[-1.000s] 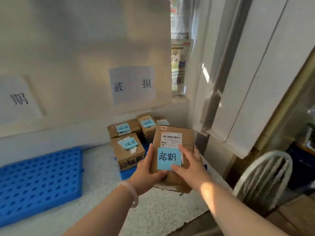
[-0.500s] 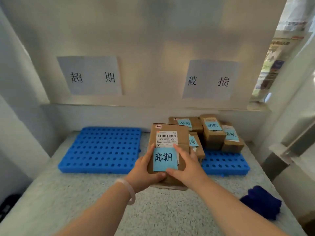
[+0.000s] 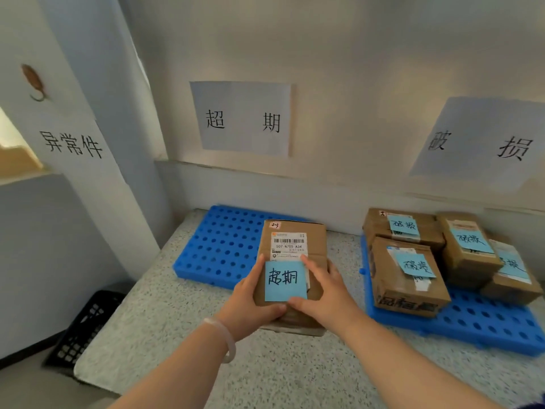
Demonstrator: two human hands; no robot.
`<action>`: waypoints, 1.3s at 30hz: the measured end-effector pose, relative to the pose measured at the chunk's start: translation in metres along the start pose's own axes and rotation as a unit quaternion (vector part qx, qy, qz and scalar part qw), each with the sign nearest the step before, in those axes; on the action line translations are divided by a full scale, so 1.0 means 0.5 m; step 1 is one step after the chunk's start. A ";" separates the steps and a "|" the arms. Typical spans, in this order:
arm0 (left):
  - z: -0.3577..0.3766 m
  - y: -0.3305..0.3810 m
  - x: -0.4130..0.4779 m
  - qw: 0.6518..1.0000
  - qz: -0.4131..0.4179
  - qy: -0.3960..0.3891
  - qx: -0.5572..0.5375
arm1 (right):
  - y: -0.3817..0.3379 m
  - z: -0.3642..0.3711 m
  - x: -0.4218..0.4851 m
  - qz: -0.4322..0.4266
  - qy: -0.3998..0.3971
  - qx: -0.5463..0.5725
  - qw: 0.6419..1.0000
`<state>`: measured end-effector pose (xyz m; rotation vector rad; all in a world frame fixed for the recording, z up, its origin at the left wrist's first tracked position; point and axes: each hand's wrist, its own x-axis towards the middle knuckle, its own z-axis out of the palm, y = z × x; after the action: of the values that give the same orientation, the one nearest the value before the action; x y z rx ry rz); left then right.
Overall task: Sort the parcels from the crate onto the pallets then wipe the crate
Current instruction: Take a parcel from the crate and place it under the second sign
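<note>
parcel (image 3: 290, 246), cardboard, now against holed blue plastic pallet (image 3: 218, 246), earlier nearer stacked boxes (image 3: 410, 276) | left hand (image 3: 250, 305), right hand (image 3: 327, 296) both grip parcel

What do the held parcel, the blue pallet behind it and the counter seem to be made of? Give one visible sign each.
The held parcel: brown cardboard, matt; creased flaps and folded edges show. The blue pallet: probably moulded plastic, slightly glossy; even colour, regular round holes. The counter: speckled grey, perhaps stone or terrazzo; the look leaves it open.
</note>
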<state>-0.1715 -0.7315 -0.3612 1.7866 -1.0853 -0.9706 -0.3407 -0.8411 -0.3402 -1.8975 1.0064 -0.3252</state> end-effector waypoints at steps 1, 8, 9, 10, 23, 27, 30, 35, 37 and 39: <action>-0.024 -0.013 0.009 1.000 -0.001 0.000 -0.001 | -0.015 0.016 0.017 -0.002 0.000 -0.005 1.000; -0.245 -0.116 0.081 0.999 -0.027 0.006 0.030 | -0.125 0.194 0.157 0.017 -0.006 -0.033 0.999; -0.275 -0.135 0.094 0.999 -0.031 0.006 0.029 | -0.140 0.219 0.179 0.019 -0.007 -0.036 0.999; -0.301 -0.153 0.108 0.999 -0.035 0.004 0.024 | -0.151 0.243 0.201 0.023 -0.005 -0.035 0.999; -0.458 -0.334 0.281 0.995 -0.080 -0.052 -0.013 | -0.170 0.430 0.424 0.113 -0.024 0.005 0.993; -0.482 -0.372 0.330 0.992 -0.093 -0.074 0.036 | -0.148 0.467 0.487 0.130 -0.038 -0.012 0.991; -0.502 -0.378 0.385 0.990 -0.085 -0.086 0.067 | -0.137 0.479 0.543 0.135 -0.041 -0.023 0.990; -0.540 -0.373 0.509 0.991 -0.056 -0.092 0.074 | -0.157 0.450 0.663 0.134 -0.039 -0.031 0.990; -0.557 -0.368 0.555 0.991 -0.048 -0.095 0.081 | -0.164 0.441 0.706 0.122 -0.032 -0.027 0.992; -0.567 -0.368 0.585 0.989 -0.044 -0.107 0.090 | -0.161 0.438 0.732 0.113 -0.033 -0.029 0.993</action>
<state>0.2341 -0.8767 -0.4792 1.9218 -1.2710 -1.1694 0.0590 -0.9657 -0.4548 -1.8115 1.1822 -0.1020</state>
